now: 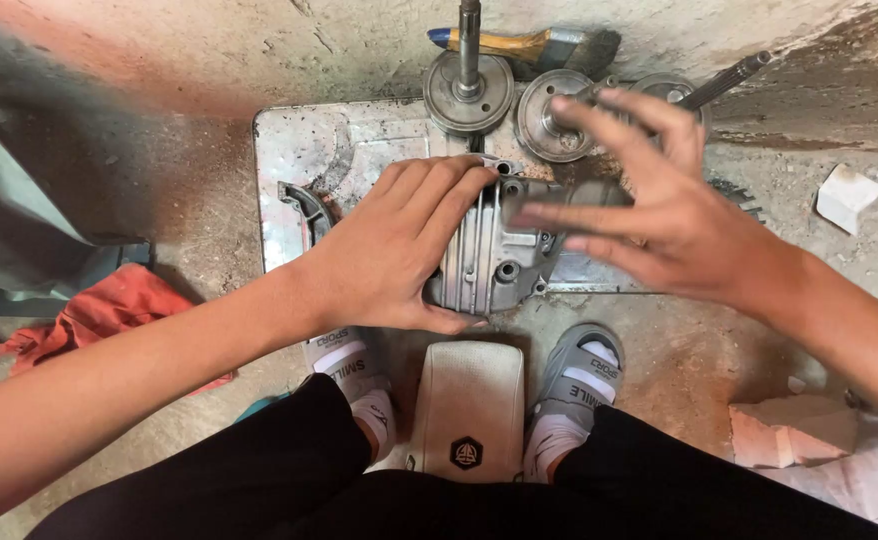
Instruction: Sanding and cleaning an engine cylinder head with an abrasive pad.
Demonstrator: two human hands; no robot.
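Concrete floor (159,180), rust-stained and gritty, carries a scuffed metal plate (299,160). On that plate lies a ribbed grey engine casing (494,255), with three flanged shafts (468,88) just behind it and a paintbrush (529,42) beyond those. A red rag (109,305) lies off to one side. The person's left hand (389,250) lies flat on the casing, fingers together, pressing rather than gripping. Their right hand (659,210) hovers blurred above its far edge, fingers spread, holding nothing.
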